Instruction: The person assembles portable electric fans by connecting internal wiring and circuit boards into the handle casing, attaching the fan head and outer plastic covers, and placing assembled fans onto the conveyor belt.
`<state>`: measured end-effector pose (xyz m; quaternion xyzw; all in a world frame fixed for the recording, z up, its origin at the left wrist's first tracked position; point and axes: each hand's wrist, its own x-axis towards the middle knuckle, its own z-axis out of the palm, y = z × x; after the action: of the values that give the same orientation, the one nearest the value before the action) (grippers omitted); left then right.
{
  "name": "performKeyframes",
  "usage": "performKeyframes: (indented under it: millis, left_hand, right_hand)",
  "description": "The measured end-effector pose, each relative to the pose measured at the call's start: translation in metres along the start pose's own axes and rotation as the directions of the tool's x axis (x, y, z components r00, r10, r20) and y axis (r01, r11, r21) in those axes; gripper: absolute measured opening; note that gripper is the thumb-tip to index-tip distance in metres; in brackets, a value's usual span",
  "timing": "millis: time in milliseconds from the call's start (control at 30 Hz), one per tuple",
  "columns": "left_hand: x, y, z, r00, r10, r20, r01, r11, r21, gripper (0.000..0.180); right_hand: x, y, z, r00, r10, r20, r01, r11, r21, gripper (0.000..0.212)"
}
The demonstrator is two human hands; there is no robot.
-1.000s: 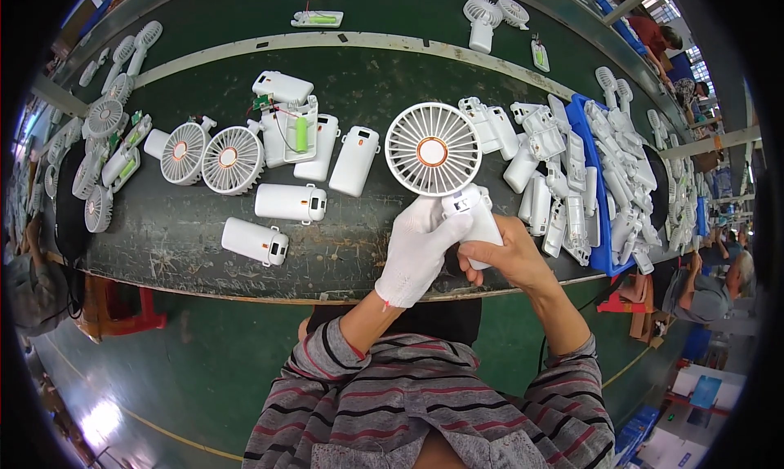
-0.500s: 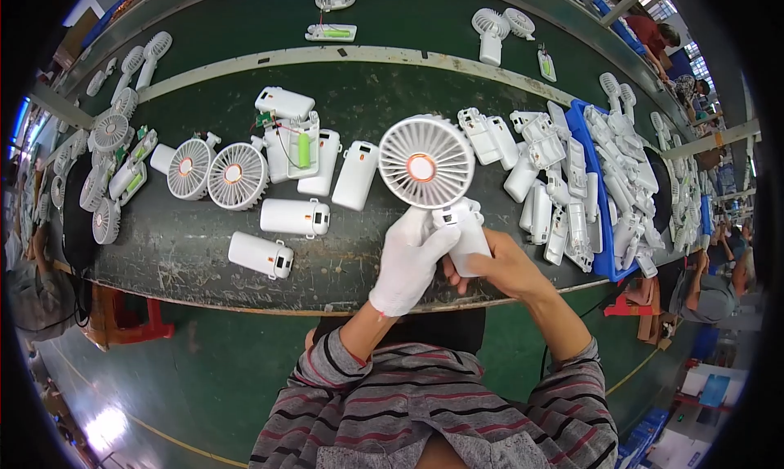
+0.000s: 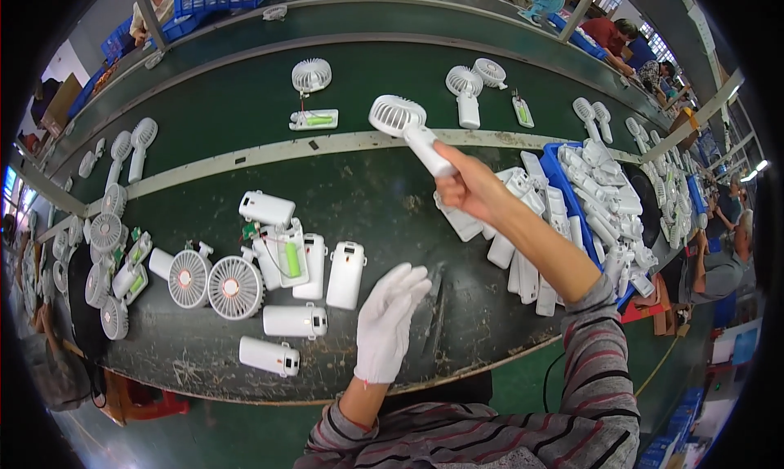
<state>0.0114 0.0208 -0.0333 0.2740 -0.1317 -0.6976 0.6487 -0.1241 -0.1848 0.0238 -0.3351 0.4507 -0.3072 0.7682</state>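
Observation:
My bare right hand (image 3: pixel 475 183) grips a white handheld fan (image 3: pixel 398 115) by its handle and holds it out over the pale strip between the bench and the green belt. The fan's head points away to the far left. In its white glove, my left hand (image 3: pixel 385 322) hovers over the near bench, its fingers stretched out and nothing in them. Just left of the glove lies a white handle case (image 3: pixel 346 275). Farther left are more white cases (image 3: pixel 295 321), an opened case with a green battery (image 3: pixel 291 259) and two fan heads (image 3: pixel 236 287).
A blue bin (image 3: pixel 558 171) of white housings stands at the right, with loose housings (image 3: pixel 527 273) beside it. Several fans, such as one pair (image 3: pixel 465 85), lie on the green belt (image 3: pixel 384 77). Other people (image 3: pixel 611 35) sit farther off at the right.
My right hand has carried the fan forward, away from me, and turned it over to the far left. My left hand has let go of the fan and stays near the bench. The view has tilted up.

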Motion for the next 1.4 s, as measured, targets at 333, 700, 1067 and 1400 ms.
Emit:
performKeyframes:
  millis: [333,700,1067,1400]
  left_hand:
    - [0.002,0.007,-0.001,0.994,-0.094,-0.051,0.094,0.996,0.0,0.041]
    - [0.008,-0.001,0.009,0.978,-0.19,-0.082,0.191,0.981,0.009,0.039]
    - [0.001,-0.008,0.001,0.987,-0.161,0.022,0.16,0.986,0.036,0.034]
    - [-0.004,-0.009,0.002,0.991,0.023,0.128,-0.017,0.999,-0.051,0.046]
  right_hand:
    - [0.148,-0.06,-0.083,0.69,-0.684,-0.235,0.544,0.705,-0.454,0.037]
    - [0.175,-0.136,-0.301,0.332,-0.795,-0.509,-0.32,0.413,-0.853,0.01]
    - [0.047,-0.138,-0.106,0.789,-0.586,-0.184,0.416,0.731,-0.541,0.013]
    - [-0.062,-0.057,0.019,0.888,-0.344,0.305,0.459,0.628,-0.628,0.019]
